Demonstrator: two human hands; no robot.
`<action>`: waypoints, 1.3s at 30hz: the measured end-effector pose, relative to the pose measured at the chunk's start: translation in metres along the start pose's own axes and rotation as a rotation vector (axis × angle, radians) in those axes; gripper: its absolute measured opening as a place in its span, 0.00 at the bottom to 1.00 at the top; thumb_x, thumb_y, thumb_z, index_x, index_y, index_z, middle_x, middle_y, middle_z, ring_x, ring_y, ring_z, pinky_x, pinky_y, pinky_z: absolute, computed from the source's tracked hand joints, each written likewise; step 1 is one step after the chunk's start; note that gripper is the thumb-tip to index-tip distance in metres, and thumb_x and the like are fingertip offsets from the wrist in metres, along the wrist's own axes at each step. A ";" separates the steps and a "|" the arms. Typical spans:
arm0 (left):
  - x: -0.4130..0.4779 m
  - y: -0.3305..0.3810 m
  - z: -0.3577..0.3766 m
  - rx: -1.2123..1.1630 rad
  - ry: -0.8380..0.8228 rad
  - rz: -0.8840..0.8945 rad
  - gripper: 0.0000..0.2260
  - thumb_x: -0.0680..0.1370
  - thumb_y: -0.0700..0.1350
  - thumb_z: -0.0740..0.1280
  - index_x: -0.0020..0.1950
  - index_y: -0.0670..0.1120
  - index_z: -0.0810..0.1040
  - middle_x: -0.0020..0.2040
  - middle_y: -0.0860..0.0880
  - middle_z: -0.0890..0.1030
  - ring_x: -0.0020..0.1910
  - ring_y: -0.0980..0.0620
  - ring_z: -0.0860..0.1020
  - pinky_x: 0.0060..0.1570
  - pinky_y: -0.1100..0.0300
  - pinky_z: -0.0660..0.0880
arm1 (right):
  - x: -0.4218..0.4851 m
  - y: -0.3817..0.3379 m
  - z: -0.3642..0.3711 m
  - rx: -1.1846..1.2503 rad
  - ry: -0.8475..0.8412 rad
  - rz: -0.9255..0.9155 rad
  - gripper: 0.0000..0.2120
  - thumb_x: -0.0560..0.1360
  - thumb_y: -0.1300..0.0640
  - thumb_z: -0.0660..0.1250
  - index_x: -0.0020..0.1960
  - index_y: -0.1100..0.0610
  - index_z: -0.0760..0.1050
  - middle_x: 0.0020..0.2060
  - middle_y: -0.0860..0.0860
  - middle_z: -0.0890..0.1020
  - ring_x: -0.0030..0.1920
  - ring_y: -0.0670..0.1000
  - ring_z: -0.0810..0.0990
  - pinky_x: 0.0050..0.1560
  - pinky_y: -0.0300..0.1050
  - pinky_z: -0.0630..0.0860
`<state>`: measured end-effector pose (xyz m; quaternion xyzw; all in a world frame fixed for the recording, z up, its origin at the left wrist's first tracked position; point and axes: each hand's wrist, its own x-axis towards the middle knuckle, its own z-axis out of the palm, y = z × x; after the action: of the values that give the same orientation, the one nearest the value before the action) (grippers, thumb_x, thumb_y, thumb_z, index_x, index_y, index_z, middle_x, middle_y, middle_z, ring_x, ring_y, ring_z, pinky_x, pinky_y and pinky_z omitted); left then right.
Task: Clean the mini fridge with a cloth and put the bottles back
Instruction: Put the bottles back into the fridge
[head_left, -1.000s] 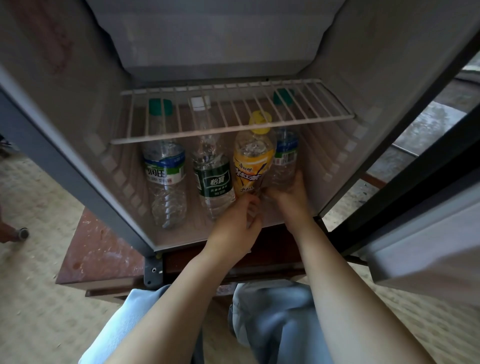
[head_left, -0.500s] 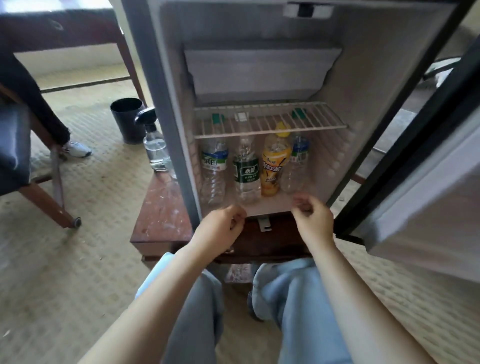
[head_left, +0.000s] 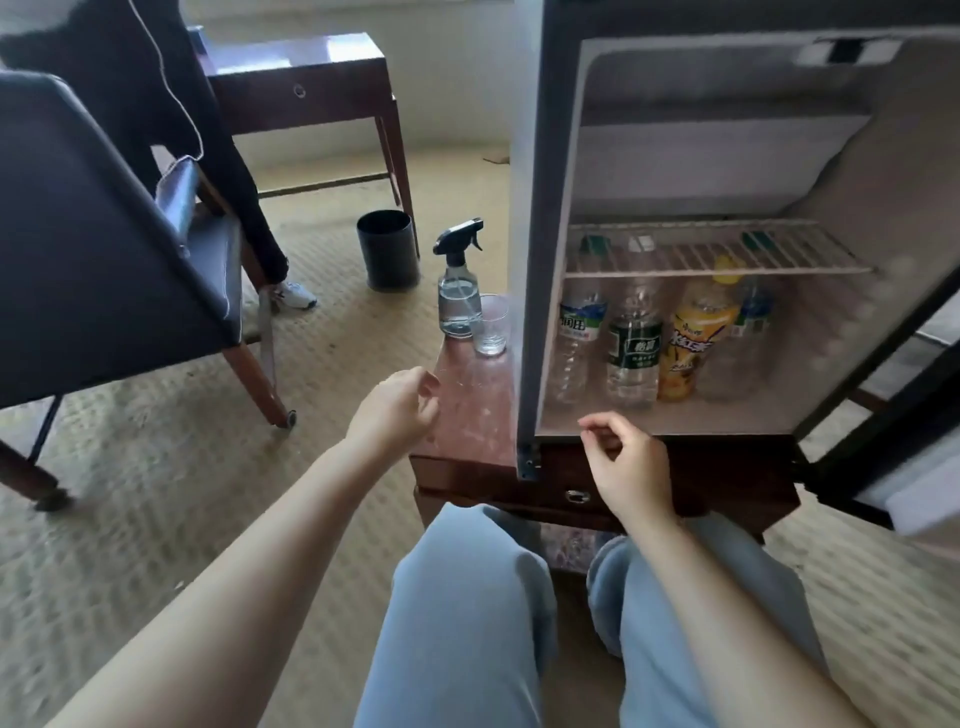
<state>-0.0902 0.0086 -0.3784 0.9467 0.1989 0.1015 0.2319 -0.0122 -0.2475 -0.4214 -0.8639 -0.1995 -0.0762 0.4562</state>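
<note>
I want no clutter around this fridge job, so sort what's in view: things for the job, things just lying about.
Job: mini fridge; inside it, under the wire shelf, white-labelled water bottle, green-labelled water bottle, yellow drink bottle, blue-labelled bottle; spray bottle, probably.
Lying about: drinking glass, black bin, chair, desk.

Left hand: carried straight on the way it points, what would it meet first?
Most likely the drinking glass on the side table: the left hand, empty, points across the tabletop at it, the spray bottle just beyond. Depth is unclear from one view.
</note>
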 end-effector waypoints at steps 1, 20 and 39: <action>0.011 -0.004 0.002 0.002 0.000 -0.004 0.11 0.76 0.44 0.65 0.58 0.45 0.77 0.54 0.48 0.80 0.53 0.49 0.78 0.53 0.59 0.70 | 0.004 -0.001 0.006 -0.005 0.003 0.001 0.07 0.74 0.62 0.70 0.45 0.51 0.80 0.35 0.45 0.82 0.37 0.45 0.80 0.40 0.41 0.76; 0.194 0.004 0.090 0.267 -0.141 -0.047 0.15 0.76 0.41 0.59 0.62 0.48 0.72 0.57 0.43 0.78 0.55 0.40 0.76 0.43 0.54 0.70 | 0.056 0.018 0.015 -0.078 -0.141 0.176 0.09 0.73 0.62 0.69 0.42 0.48 0.79 0.33 0.40 0.80 0.35 0.38 0.77 0.36 0.26 0.69; 0.039 0.012 -0.011 0.246 -0.117 0.026 0.05 0.74 0.52 0.71 0.41 0.54 0.78 0.43 0.55 0.79 0.47 0.50 0.77 0.38 0.60 0.66 | 0.000 0.019 -0.013 -0.011 -0.226 0.293 0.06 0.73 0.60 0.71 0.42 0.49 0.79 0.35 0.44 0.81 0.38 0.48 0.80 0.40 0.36 0.75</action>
<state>-0.0543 0.0199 -0.3596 0.9748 0.1839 0.0238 0.1240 -0.0038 -0.2673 -0.4287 -0.8892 -0.1213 0.0874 0.4324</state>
